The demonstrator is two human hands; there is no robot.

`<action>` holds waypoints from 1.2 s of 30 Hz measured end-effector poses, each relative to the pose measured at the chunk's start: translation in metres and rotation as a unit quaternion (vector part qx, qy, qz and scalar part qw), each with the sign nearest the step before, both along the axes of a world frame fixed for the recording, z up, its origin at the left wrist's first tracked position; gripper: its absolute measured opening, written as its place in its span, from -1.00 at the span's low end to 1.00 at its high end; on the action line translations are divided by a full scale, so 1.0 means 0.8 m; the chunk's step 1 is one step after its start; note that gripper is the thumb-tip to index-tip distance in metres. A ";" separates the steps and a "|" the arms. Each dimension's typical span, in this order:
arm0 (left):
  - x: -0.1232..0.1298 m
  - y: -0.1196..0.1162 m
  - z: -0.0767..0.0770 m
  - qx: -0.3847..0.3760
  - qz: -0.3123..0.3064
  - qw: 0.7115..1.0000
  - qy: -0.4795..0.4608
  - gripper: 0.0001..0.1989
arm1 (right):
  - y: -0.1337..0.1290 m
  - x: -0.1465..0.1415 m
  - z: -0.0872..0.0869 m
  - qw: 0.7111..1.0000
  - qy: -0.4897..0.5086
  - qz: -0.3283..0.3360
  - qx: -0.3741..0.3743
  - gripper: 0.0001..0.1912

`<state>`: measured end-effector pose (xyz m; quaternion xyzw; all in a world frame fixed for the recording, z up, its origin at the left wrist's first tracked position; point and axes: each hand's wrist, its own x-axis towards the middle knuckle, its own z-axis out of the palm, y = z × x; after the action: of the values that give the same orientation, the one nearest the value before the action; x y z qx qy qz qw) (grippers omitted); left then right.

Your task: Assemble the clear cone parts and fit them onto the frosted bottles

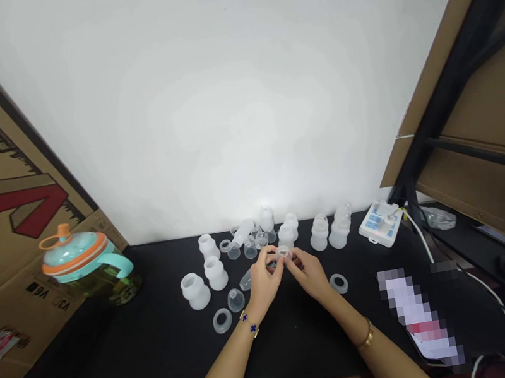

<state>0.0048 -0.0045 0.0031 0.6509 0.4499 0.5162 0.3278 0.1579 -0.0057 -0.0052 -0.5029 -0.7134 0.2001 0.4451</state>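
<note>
My left hand [267, 279] and my right hand [306, 272] meet over the middle of the table. The fingertips of both are closed on a small translucent bottle collar ring [284, 253]; whether another part sits inside it I cannot tell. Left of my hands stand several frosted baby bottle bodies, one a wide-necked bottle [196, 290]. Close to my left wrist lie a clear dome cap [236, 300] and a loose collar ring [222, 320]. Another collar ring [339, 284] rests right of my right hand. Partly behind my fingers is a frosted bottle [285, 236].
Along the wall stand capped bottles [319, 233] and a cluster of clear caps [250, 248]. A turquoise-lidded jug [87, 266] is at the left by a cardboard box [3, 190]. At the right are a power strip [379, 224], a white cable [483, 286] and a blurred-out phone [420, 322].
</note>
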 end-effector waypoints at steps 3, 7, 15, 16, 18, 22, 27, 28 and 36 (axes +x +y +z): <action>0.000 0.000 -0.001 0.002 -0.001 1.000 -0.004 -0.79 | 0.000 0.000 0.000 1.000 0.004 -0.002 -0.003 -0.73; 0.000 0.001 -0.001 0.002 -0.003 1.000 -0.005 -0.80 | 0.000 -0.001 -0.002 1.000 0.000 -0.006 0.000 -0.74; -0.002 0.001 -0.001 0.003 -0.007 1.000 -0.013 -0.81 | -0.001 -0.003 0.001 1.000 -0.010 -0.011 0.007 -0.73; -0.002 0.001 -0.001 0.002 -0.006 1.000 -0.013 -0.80 | -0.001 -0.003 0.001 1.000 -0.012 -0.013 0.007 -0.73; -0.002 0.002 -0.002 0.001 -0.005 1.000 -0.013 -0.80 | -0.001 -0.003 0.000 1.000 -0.016 -0.015 0.011 -0.74; -0.002 0.003 -0.005 0.003 -0.007 1.000 -0.015 -0.82 | -0.002 -0.003 -0.001 0.999 -0.030 -0.018 0.015 -0.74; -0.002 0.003 -0.006 0.008 -0.006 1.000 -0.022 -0.83 | -0.003 -0.004 0.001 0.999 -0.042 -0.026 0.010 -0.72; -0.002 0.003 -0.006 0.009 -0.004 1.000 -0.022 -0.83 | -0.003 -0.005 0.002 0.999 -0.044 -0.027 0.009 -0.72; -0.001 0.002 -0.003 0.009 0.002 1.000 -0.016 -0.83 | -0.003 -0.005 0.002 0.998 -0.053 -0.033 0.020 -0.73</action>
<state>0.0038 -0.0027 0.0003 0.6444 0.4412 0.5313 0.3283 0.1543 -0.0082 -0.0035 -0.5268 -0.7228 0.1445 0.4232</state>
